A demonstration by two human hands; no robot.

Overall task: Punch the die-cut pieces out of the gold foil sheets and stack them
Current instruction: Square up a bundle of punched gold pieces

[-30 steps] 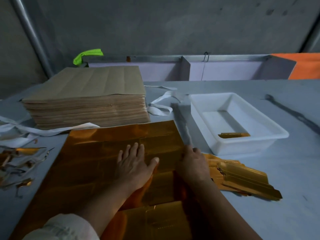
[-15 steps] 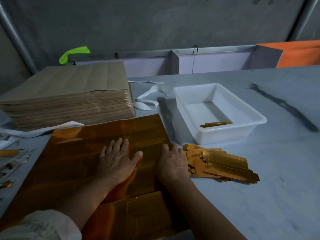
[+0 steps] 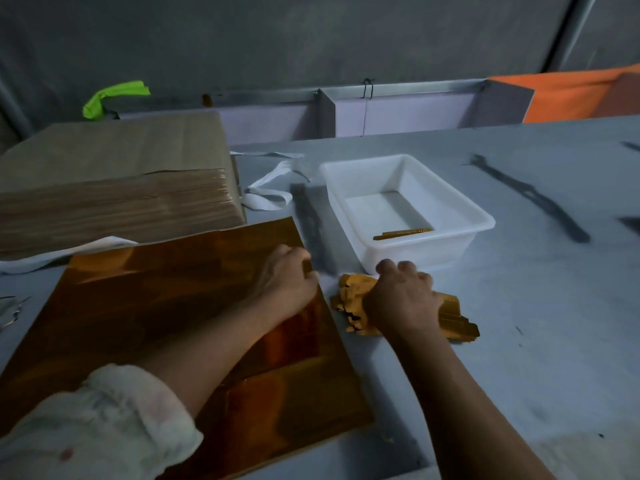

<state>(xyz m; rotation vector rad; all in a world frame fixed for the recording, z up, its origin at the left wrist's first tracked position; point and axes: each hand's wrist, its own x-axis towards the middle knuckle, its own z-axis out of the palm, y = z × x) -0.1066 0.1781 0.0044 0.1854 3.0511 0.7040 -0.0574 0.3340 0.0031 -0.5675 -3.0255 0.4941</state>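
1. gold foil sheet, centre to 8 o'clock: metallic foil, smooth and glossy, with a mirror-like orange-gold sheen.
2. punched pieces, at 3 o'clock of the sheet: the same shiny gold foil, some crinkled and ragged at the edges.
3. white tub, 1 o'clock: smooth plastic, faintly glossy.
4. paper stack, 10 o'clock: matt brown paper, top leaf creased.
5. table: matt grey, smudged with dark marks.
6. sleeve, 7 o'clock: crumpled whitish cloth, stained.
7. white strap, 12 o'clock of the sheet: flat, matt; cloth or plastic unclear.

I'm at a workshop: bare concrete wall, grey worktop, thick stack of brown sheets, gold foil sheet, white tray.
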